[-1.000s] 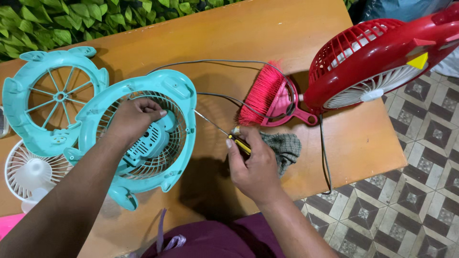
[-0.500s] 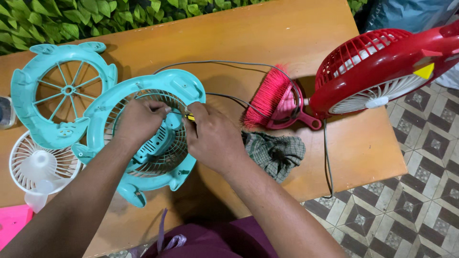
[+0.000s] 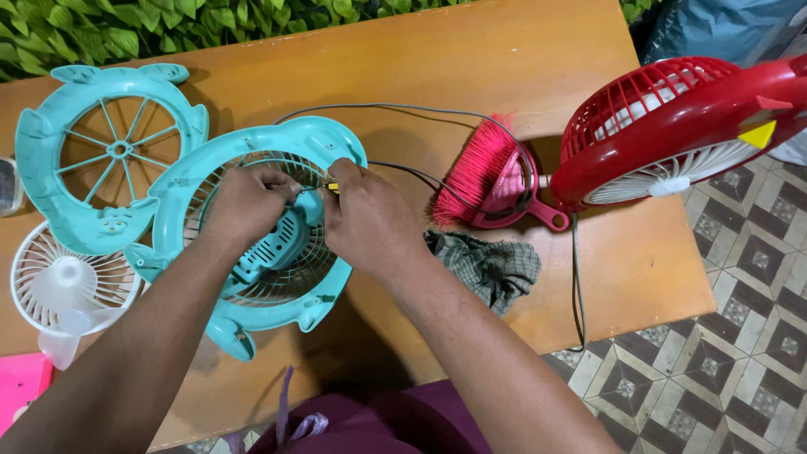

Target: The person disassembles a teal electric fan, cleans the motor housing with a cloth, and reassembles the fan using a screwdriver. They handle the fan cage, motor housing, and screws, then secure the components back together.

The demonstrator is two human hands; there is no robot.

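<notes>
- While both hands meet over the teal fan housing, the left hand rests on its grille, fingers curled down; whether they pinch anything cannot be told.
- Right hand: fingers closed around a yellow-handled screwdriver, its tip between the two sets of fingers, over the housing's motor block.
- Housing lies flat on the bench, directly under the fingers.
- Right of the fingers: checked cloth, pink brush, red fan.
- Left of them: teal front ring, white fan blade.

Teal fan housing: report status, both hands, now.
Left hand steadying teal fan housing on table. Right hand gripping yellow-handled screwdriver at grille. Checked cloth, pink brush lie clear.
</notes>
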